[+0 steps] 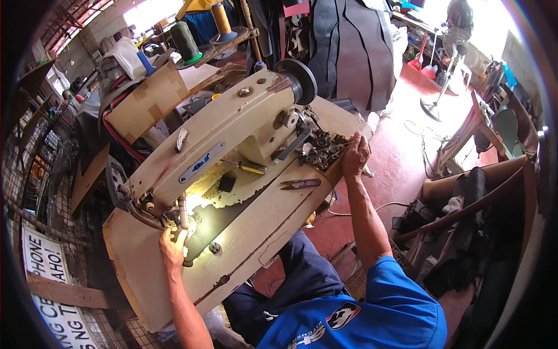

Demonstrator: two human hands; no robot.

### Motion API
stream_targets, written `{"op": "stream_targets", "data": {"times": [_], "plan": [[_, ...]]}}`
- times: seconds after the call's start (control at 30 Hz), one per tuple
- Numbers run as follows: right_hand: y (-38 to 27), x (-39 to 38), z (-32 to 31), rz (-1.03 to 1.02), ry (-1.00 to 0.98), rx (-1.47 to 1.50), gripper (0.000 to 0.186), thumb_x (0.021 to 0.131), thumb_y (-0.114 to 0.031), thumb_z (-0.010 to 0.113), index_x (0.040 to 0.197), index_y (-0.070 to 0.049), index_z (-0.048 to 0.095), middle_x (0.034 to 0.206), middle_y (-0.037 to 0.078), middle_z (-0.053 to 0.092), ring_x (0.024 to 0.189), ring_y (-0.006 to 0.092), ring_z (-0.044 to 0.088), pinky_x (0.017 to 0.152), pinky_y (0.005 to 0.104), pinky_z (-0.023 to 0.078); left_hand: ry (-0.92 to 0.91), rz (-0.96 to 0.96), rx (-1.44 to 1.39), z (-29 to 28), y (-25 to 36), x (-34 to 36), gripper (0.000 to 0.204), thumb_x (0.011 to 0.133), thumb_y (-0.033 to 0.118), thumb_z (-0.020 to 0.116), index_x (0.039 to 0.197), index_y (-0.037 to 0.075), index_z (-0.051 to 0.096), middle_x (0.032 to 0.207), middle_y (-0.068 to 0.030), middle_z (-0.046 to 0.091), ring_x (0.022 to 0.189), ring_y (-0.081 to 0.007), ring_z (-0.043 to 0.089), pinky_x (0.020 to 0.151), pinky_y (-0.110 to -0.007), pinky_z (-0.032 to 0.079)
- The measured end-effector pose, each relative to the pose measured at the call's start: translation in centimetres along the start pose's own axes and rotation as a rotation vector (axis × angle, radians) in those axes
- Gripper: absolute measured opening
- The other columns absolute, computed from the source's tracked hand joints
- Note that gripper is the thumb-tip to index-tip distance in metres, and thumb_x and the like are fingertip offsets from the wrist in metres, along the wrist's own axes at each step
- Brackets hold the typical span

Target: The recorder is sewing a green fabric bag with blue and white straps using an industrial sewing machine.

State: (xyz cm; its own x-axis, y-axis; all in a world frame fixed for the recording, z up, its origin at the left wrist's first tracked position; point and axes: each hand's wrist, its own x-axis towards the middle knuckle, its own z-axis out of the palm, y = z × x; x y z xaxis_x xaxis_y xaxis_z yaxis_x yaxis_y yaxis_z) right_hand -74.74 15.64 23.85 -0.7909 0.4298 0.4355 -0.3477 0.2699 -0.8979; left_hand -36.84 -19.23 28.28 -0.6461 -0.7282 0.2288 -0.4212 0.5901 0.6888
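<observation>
A cream sewing machine [203,152] stands on a worn, light-topped table [261,224], its lamp lighting the needle area. My left hand [173,249] is raised at the needle end, fingers bent together against the parts below the head; what they pinch is hidden. At the table's right end my right hand [356,156] is closed beside a heap of small metal parts [322,148]. A thin pale line shows by its fingertips, too fine to name. Between the hands lie purple thread snips [300,184] and a yellow-handled screwdriver [251,168].
A dark green thread cone [185,42] and an orange-brown cone [221,21] stand behind the machine. Dark sheets of material [354,52] hang at the back. A standing fan [447,81] and rolls of material [474,195] are on the right. A small round metal part [215,248] lies near the table's front.
</observation>
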Motion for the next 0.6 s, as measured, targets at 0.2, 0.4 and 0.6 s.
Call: {"op": "stream_targets", "data": {"times": [0.2, 0.4, 0.6], "plan": [[1.4, 0.7, 0.3, 0.038, 0.033, 0.051, 0.040, 0.098, -0.031, 0.045, 0.077, 0.000, 0.058, 0.066, 0.013, 0.059, 0.061, 0.0244, 0.056, 0.061, 0.0378, 0.043, -0.014, -0.033, 0.015, 0.0, 0.4, 0.1, 0.025, 0.076, 0.018, 0.071, 0.090, 0.000, 0.060, 0.086, -0.0073, 0.058, 0.077, -0.0196, 0.046, 0.073, -0.034, 0.042], [1.4, 0.8, 0.2, 0.023, 0.019, 0.013, 0.041, 0.098, -0.032, 0.045, 0.076, 0.000, 0.058, 0.066, 0.013, 0.059, 0.060, 0.0236, 0.055, 0.060, 0.0372, 0.043, 0.018, 0.006, 0.018, 0.3, -0.6, 0.2, 0.025, 0.076, 0.017, 0.071, 0.089, -0.001, 0.060, 0.085, -0.0077, 0.057, 0.076, -0.0197, 0.045, 0.072, -0.035, 0.042], [0.7, 0.4, 0.2, -0.009, 0.010, 0.003, 0.041, 0.098, -0.030, 0.045, 0.074, 0.000, 0.058, 0.065, 0.015, 0.058, 0.060, 0.0261, 0.055, 0.061, 0.0391, 0.043, -0.014, 0.014, 0.047, 0.2, -1.1, 0.3, 0.032, 0.076, 0.022, 0.074, 0.094, 0.000, 0.060, 0.088, -0.0130, 0.057, 0.079, -0.0248, 0.052, 0.070, -0.038, 0.044]]}}
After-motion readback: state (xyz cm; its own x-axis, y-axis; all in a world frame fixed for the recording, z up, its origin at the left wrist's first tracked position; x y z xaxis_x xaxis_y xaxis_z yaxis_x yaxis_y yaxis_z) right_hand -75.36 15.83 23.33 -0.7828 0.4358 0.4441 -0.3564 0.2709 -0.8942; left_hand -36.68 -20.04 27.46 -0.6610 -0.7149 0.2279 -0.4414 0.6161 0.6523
